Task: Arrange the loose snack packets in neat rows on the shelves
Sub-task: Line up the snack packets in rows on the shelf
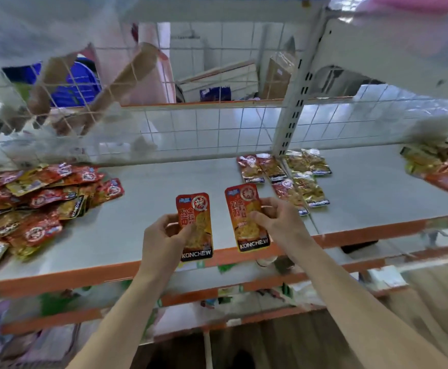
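Observation:
My left hand (pixel 161 239) pinches a red KONCHEW snack packet (pixel 197 209) upright above the front of the grey shelf (pixel 164 187). My right hand (pixel 278 222) pinches a second red KONCHEW packet (pixel 244 206) beside it, the two packets a little apart. A loose heap of red and gold packets (pixel 31 203) covers the shelf's left part. Several packets lie flat in short rows (pixel 284 174) at the back right of the shelf, red ones to the left and gold ones to the right.
A white wire grid (pixel 204 129) backs the shelf, with a perforated upright post (pixel 294 102) at the right. Another pile of packets (pixel 441 166) lies at the far right. Orange-edged lower shelves (pixel 191 294) sit below, holding blurred goods.

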A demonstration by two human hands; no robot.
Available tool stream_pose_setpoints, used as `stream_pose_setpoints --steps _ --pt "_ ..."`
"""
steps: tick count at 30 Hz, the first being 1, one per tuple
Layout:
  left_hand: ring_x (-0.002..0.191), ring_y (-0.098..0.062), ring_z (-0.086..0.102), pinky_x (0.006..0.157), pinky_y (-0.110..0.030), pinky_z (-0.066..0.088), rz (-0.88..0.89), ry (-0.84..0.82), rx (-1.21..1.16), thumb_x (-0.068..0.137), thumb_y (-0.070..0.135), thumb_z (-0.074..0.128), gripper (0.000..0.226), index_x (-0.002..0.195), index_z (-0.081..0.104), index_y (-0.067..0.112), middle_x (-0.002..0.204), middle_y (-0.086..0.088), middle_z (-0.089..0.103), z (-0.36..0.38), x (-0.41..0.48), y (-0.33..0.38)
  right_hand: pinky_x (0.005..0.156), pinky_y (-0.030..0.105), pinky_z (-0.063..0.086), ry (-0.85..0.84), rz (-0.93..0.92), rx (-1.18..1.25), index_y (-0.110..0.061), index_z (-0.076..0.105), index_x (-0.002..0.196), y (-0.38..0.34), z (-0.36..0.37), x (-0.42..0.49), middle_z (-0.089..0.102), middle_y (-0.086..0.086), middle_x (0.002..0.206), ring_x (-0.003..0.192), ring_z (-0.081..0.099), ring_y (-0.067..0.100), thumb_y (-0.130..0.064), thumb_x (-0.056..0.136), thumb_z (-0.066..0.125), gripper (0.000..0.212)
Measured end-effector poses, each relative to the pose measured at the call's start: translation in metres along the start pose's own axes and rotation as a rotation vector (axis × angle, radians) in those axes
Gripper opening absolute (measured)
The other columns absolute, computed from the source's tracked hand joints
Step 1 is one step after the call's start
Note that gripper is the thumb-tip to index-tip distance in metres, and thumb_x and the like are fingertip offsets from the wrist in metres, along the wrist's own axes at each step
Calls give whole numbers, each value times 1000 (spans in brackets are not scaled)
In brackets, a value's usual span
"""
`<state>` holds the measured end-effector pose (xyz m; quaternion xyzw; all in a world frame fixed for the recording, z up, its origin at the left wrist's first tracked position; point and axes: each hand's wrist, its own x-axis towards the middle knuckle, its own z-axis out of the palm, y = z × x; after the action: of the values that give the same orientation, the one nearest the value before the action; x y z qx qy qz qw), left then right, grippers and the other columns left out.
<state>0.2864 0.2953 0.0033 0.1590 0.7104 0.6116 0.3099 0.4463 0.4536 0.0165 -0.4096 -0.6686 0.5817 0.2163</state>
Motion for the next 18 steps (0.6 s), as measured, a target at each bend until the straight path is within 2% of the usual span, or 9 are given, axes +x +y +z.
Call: stream_pose_setpoints --steps 4,8,13,18 --pt "82 -18 75 72 -33 58 1 32 13 91 12 71 15 96 66 25 91 1 76 3 11 1 62 19 57 13 -1 -42 -20 64 99 1 2 12 74 -6 88 74 72 4 -11 92 67 12" --pt "84 -15 74 72 -29 56 16 26 11 92 14 71 15 99 64 25 95 1 75 -2 30 -2 60 14 54 48 11 -108 -17 65 104 3 11 22 73 -5 90 74 70 0 -13 93 67 11" --pt "88 -20 73 71 -31 57 17 -30 37 92 15 71 13 100 63 23 97 -2 75 -5 60 -5 65 18 56 118 58 -189 -18 64 107 8 19 33 73 -3 95 81 70 4 -17 94 66 13" --pt "88 -20 72 67 -28 54 28 -53 81 92 15 71 13 102 64 18 98 -3 73 4 85 -6 70 23 57 158 86 -226 -21 62 99 11 18 45 70 -9 88 80 69 5 -18 93 67 8"
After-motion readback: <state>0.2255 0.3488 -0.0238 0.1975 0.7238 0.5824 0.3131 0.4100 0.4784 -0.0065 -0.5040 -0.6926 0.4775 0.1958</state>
